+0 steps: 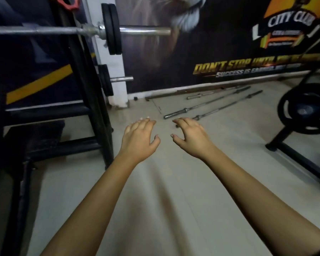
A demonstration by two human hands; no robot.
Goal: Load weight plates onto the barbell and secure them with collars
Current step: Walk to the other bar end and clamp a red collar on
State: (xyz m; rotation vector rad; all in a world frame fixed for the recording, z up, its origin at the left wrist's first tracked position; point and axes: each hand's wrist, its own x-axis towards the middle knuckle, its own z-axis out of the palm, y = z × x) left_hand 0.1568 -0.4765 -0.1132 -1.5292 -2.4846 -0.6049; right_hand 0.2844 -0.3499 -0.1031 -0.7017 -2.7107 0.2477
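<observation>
Both hands are held out over the floor (155, 191) with nothing in them: the left hand (139, 140) is spread flat, palm down, its fingers loosely fanned, and the right hand (190, 137) is half curled, fingers bent and thumb apart, beside it with a small gap between the thumbs. Both forearms are seen bare, reaching forward from the lower edge of the view. The barbell (63, 31) is found well apart from the hands, up and to their left, lying level across a black rack (85, 85). Its shaft is seen as dull grey metal, and its sleeve (146, 31) as brighter chrome, ending free toward the wall. Two black plates (112, 28) are seen on that sleeve, pressed together against the inner stop; they are round and plain. The rest of the sleeve outside them is seen bare. Below them, more black plates (104, 80) are stored on a short chrome peg (121, 78) fixed to the rack. A red object (65, 2) is seen at the top of the rack; what it is cannot be told. Beyond the hands, several spare bars (211, 106) are laid on the floor near the wall. At the right, a black plate (303, 111) is hung on a dark stand (294, 150). The wall is covered by a dark banner (229, 43) with a blurred gold slogan.
</observation>
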